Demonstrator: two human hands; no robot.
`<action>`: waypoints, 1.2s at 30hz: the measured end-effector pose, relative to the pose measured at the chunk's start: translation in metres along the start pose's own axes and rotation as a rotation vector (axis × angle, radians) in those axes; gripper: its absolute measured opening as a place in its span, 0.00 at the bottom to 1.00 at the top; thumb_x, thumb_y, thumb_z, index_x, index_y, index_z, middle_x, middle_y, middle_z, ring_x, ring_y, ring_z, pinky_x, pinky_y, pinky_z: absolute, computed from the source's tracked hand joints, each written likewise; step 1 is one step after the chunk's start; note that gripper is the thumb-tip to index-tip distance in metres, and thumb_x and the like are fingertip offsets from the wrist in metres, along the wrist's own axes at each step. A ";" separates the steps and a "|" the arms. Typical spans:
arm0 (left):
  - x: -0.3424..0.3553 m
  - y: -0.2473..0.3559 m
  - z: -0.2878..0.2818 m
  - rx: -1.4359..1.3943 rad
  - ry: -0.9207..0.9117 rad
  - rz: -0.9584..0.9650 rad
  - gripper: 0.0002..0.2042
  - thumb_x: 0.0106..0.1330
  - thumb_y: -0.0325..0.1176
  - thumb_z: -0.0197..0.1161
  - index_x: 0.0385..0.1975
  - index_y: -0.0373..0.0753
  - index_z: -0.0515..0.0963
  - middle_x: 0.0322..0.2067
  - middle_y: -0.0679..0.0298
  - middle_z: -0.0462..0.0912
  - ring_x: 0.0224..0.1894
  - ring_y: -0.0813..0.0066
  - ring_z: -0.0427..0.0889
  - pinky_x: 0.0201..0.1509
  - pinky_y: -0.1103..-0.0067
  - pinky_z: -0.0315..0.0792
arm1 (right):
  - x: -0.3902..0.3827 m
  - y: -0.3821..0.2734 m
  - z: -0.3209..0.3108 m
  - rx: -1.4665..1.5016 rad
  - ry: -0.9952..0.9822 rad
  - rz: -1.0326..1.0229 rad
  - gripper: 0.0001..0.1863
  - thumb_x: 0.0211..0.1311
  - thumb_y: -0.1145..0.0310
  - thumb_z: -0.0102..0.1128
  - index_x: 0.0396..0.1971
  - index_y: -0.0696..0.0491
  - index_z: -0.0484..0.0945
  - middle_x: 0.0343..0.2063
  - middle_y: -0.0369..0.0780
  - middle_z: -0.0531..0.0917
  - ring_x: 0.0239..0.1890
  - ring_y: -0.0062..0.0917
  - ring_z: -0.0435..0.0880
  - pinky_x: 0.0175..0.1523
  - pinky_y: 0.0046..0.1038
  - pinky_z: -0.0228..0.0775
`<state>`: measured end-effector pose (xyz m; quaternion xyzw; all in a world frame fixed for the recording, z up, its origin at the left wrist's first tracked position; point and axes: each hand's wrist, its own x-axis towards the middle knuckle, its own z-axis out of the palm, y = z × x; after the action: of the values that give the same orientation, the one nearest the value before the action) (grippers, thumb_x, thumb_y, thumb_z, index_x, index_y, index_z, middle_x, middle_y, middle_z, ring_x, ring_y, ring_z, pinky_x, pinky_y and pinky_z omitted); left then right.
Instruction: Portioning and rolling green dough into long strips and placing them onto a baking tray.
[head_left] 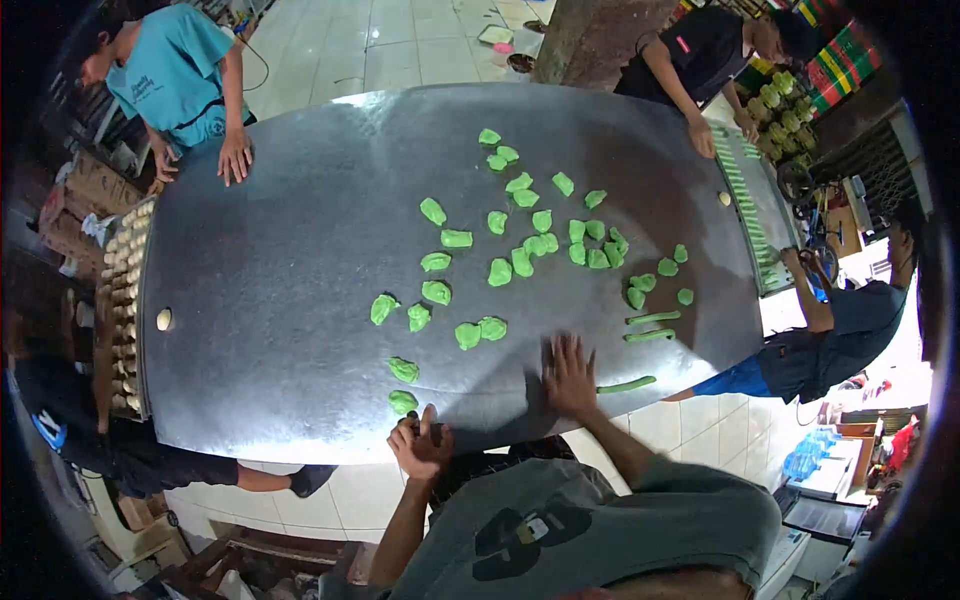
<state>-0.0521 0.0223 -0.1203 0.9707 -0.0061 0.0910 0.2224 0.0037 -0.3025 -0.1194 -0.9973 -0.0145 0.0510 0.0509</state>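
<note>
Head view: past the edge between 2 and 3 o'clock, a shallow tray holds thin green rolls laid side by side in a long row; at 9 o'clock another tray holds pale rounded lumps in close rows. The dark tabletop between them is smooth and metal-looking, shiny toward 7 o'clock; soft green dough pieces, ragged and flattened, lie scattered across the middle, from 12 round to 6 o'clock; three slim green rods lie toward 4 o'clock. My right hand, blurred, is spread with nothing gripped, between 4 and 5 o'clock; the nearest rod lies just beside it, and I cannot tell whether they touch; my left hand is at 6 o'clock, fingers partly curled, just beside a creased green lump; I cannot tell whether it grasps anything.
</note>
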 end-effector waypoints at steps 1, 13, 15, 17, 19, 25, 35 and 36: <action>-0.001 0.001 -0.001 0.009 -0.021 0.007 0.27 0.54 0.44 0.68 0.57 0.50 0.77 0.44 0.57 0.73 0.47 0.57 0.70 0.55 0.59 0.62 | 0.045 0.012 0.008 -0.165 0.093 0.041 0.40 0.71 0.47 0.42 0.74 0.57 0.47 0.74 0.52 0.49 0.76 0.49 0.43 0.73 0.63 0.30; -0.003 -0.005 0.009 0.049 0.077 0.018 0.27 0.53 0.46 0.68 0.56 0.54 0.78 0.41 0.56 0.73 0.47 0.54 0.71 0.55 0.58 0.63 | -0.059 -0.031 0.003 0.359 -0.072 0.137 0.42 0.73 0.44 0.39 0.74 0.60 0.46 0.74 0.57 0.44 0.76 0.53 0.36 0.76 0.54 0.27; 0.002 0.001 0.008 0.049 0.078 0.025 0.27 0.53 0.46 0.68 0.56 0.53 0.79 0.41 0.56 0.73 0.47 0.54 0.71 0.55 0.58 0.64 | -0.033 -0.018 0.006 0.071 -0.174 0.109 0.40 0.72 0.42 0.39 0.76 0.48 0.46 0.74 0.54 0.42 0.76 0.55 0.35 0.74 0.62 0.26; 0.003 0.002 0.006 0.093 0.120 0.053 0.27 0.52 0.46 0.70 0.55 0.53 0.79 0.40 0.57 0.73 0.46 0.55 0.72 0.54 0.59 0.65 | 0.040 -0.011 -0.018 -0.051 -0.151 0.196 0.40 0.71 0.39 0.40 0.76 0.42 0.45 0.75 0.55 0.40 0.75 0.58 0.35 0.69 0.71 0.25; 0.003 0.004 0.009 0.104 0.125 0.064 0.26 0.52 0.46 0.70 0.55 0.53 0.79 0.41 0.57 0.73 0.46 0.55 0.72 0.54 0.59 0.65 | 0.108 0.011 -0.015 0.079 0.230 0.253 0.41 0.70 0.36 0.39 0.76 0.40 0.45 0.74 0.57 0.38 0.75 0.61 0.37 0.68 0.73 0.27; -0.003 0.001 0.017 0.022 0.069 0.096 0.25 0.55 0.39 0.68 0.56 0.46 0.77 0.47 0.53 0.73 0.49 0.51 0.72 0.55 0.58 0.65 | 0.097 -0.014 -0.025 0.083 0.117 0.408 0.46 0.66 0.32 0.40 0.76 0.42 0.43 0.73 0.61 0.40 0.74 0.62 0.34 0.67 0.74 0.26; 0.063 0.119 0.058 -0.390 -0.434 0.663 0.30 0.53 0.36 0.71 0.59 0.41 0.72 0.52 0.55 0.74 0.55 0.52 0.73 0.58 0.66 0.71 | -0.084 -0.024 -0.050 0.243 0.162 0.098 0.27 0.52 0.68 0.67 0.55 0.47 0.77 0.51 0.45 0.77 0.56 0.43 0.75 0.61 0.43 0.67; 0.069 0.120 0.057 -0.388 -0.436 0.662 0.30 0.53 0.36 0.71 0.59 0.41 0.72 0.52 0.55 0.74 0.55 0.52 0.73 0.58 0.66 0.71 | -0.078 -0.010 -0.039 0.247 0.161 0.099 0.27 0.52 0.68 0.67 0.55 0.47 0.77 0.51 0.45 0.77 0.56 0.43 0.75 0.61 0.43 0.67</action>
<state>0.0191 -0.1082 -0.1068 0.8532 -0.3807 -0.0525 0.3526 -0.0700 -0.2994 -0.0720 -0.9838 0.0450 -0.0252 0.1715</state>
